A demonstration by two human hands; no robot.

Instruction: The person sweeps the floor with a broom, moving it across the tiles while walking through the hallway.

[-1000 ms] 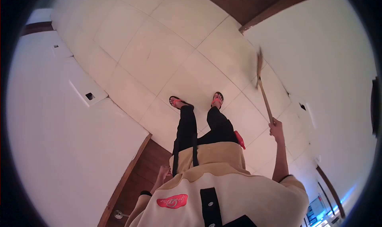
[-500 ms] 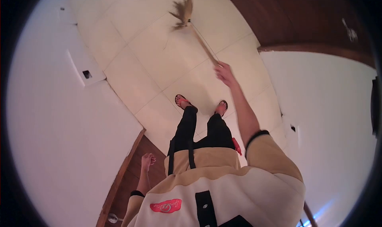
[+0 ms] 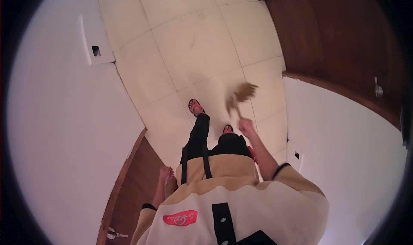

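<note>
My right hand (image 3: 246, 127) is closed round the handle of a broom just ahead of my right foot. The broom's brown bristle head (image 3: 241, 94) is blurred by motion and sits low over the tiles, to the right of my left foot. Most of the handle is hidden behind my hand and forearm. At my left side, my left hand (image 3: 167, 173) hangs by my hip with its fingers loosely curled and nothing visible in them. It is nearest to the brown door behind it.
Pale tiled floor (image 3: 193, 47) runs forward between white walls. A brown door (image 3: 137, 182) with a metal handle (image 3: 115, 234) is at lower left, another brown door (image 3: 331, 34) at upper right. A wall socket (image 3: 96, 51) is on the left. My feet wear red-strapped flip-flops (image 3: 196, 107).
My right hand has drawn the broom back from far ahead to near my feet. The view has shifted forward along the floor, and my right foot is now further back than my left.
</note>
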